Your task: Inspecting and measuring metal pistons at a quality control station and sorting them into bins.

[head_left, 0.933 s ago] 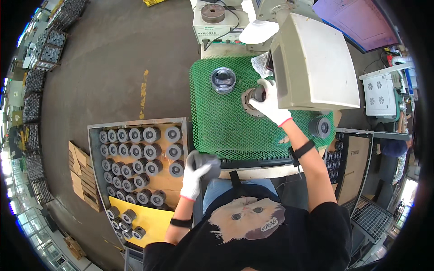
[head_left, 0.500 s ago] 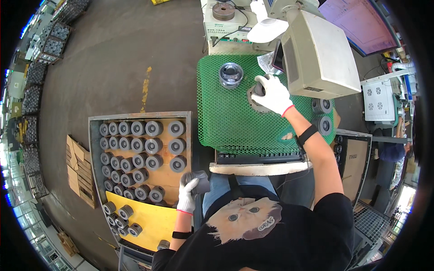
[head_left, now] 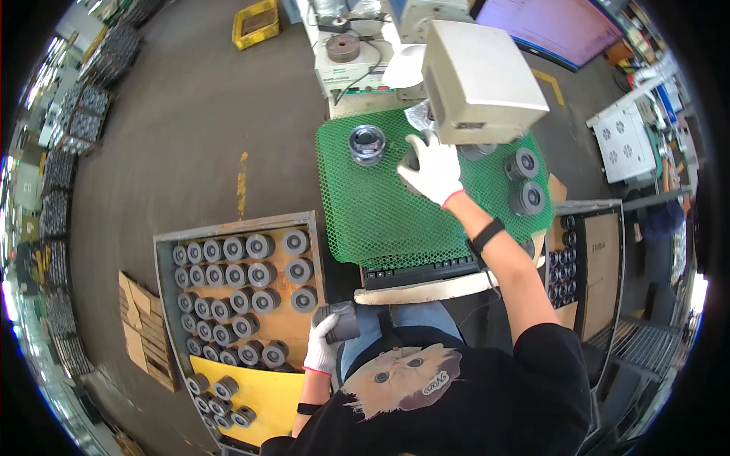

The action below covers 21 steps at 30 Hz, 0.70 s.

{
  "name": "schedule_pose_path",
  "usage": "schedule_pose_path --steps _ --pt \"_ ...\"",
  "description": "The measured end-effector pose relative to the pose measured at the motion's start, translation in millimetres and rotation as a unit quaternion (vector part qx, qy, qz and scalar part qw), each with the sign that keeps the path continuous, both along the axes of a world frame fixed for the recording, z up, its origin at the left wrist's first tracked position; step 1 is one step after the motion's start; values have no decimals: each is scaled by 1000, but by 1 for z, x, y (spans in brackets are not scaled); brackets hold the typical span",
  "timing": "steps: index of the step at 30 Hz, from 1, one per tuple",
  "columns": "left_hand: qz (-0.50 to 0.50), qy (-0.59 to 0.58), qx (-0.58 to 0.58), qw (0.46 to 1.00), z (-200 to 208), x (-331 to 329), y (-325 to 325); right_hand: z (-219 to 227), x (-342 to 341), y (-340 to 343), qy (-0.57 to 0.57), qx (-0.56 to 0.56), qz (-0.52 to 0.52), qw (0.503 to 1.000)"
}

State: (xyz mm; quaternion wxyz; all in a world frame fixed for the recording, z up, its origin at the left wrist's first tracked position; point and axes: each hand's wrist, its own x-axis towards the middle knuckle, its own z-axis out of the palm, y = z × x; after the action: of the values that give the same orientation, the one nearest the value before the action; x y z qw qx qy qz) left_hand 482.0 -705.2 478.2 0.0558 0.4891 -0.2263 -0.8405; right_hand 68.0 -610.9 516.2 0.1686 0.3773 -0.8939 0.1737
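My left hand (head_left: 321, 348), in a white glove, is closed round a dark grey piston (head_left: 344, 322) that lies on its side above my lap. Over the green mesh mat (head_left: 365, 216), my gloved right hand (head_left: 436, 171) has its thumb and fingers curved round another dark grey piston (head_left: 411, 160), mostly hidden by the hand. A shiny metal piston (head_left: 367, 144) stands to its left on the mat. Two grey pistons, one nearer (head_left: 527, 197) and one farther (head_left: 522, 163), sit at the mat's right side.
A beige machine head (head_left: 487, 83) overhangs the mat's far side. At the left, a metal-edged crate (head_left: 314, 262) holds rows of grey pistons, several of them on a yellow sheet (head_left: 277, 391). A keyboard (head_left: 418, 272) lies below the mat's front edge. Another crate (head_left: 620, 273) stands at right.
The whole view has shifted, so the machine and mat appear farther left. The piston in my left hand has tipped closer to level. My right hand stays at the same part of the mat.
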Motion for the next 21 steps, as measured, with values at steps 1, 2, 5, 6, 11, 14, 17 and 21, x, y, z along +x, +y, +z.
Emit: schedule_pose_path --steps 1,2,5,6,11,14,17,21 --pt "-2 7 5 1000 -3 -4 -1 5 13 7 -4 -17 -5 1000" --pt "-19 11 3 1000 -4 -9 -2 11 32 18 33 -68 10 997" --pt "-21 28 18 999 -3 -21 -5 6 99 65 -53 -42 26 997" --pt "-34 31 19 999 -3 -22 -6 -4 118 81 -86 -30 35 995" --pt "-63 51 79 994 8 -33 -9 -21 164 123 -294 15 23 955" --pt "-46 90 127 987 26 -44 -3 -8 174 120 -476 26 1 879" --pt "-49 129 179 974 43 -55 3 -15 192 114 -647 -70 62 757" --pt "-106 232 219 942 19 -56 9 0 216 85 -833 -71 29 548"
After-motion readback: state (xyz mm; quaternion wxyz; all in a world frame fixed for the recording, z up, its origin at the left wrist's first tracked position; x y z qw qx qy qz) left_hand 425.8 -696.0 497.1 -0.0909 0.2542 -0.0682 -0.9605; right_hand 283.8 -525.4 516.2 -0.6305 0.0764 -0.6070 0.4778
